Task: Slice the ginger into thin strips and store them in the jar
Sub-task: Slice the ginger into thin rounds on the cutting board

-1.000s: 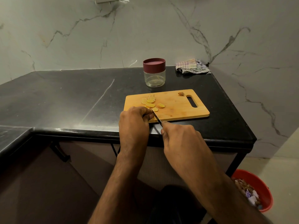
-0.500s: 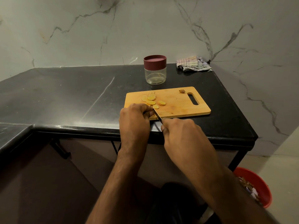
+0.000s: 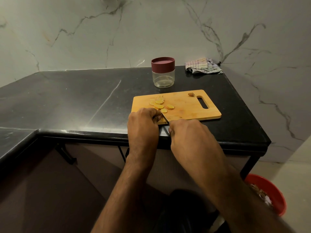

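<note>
Ginger slices (image 3: 159,104) on board (image 3: 185,106); right hand (image 3: 188,133) grips knife (image 3: 165,117); left hand (image 3: 143,125) curled, hold hidden.

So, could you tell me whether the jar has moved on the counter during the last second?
No. The jar stands just behind the cutting board's far edge, as before; only the camera shifted.

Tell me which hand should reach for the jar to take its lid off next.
Probably the left hand. The right hand grips the knife, so it is occupied. The left only steadies ginger on the cutting board, and the jar stands straight beyond it, lid on.
</note>
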